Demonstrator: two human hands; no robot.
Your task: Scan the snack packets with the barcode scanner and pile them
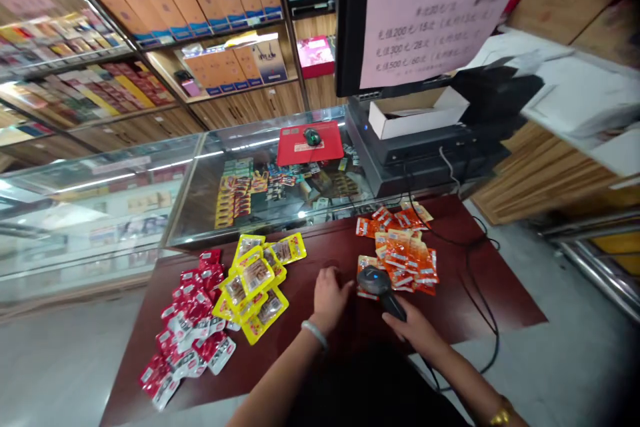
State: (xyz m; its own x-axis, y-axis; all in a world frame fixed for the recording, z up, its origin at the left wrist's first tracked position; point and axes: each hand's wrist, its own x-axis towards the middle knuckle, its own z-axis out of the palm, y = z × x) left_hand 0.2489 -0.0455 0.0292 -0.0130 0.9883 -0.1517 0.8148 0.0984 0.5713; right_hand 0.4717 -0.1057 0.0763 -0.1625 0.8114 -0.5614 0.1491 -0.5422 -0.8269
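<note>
My right hand (413, 323) is wrapped round the handle of a dark barcode scanner (375, 280), whose head lies over the near left edge of a pile of orange snack packets (407, 253). Palm down over the table, my left hand (330, 297) has its thumb apart from loosely bent fingers, and nothing shows in it. To its left is a heap of yellow snack packets (256, 275) with clear windows. Red and white packets (193, 320) lie heaped farther left, touching the yellow ones.
The dark red table (320, 360) meets a glass display counter (200, 193). On the counter lie a red mat (287, 147) and a computer mouse (313, 137). A monitor (350, 33) carries a pink sign; below it sits a white open box (400, 123). A black cable (475, 280) loops at right.
</note>
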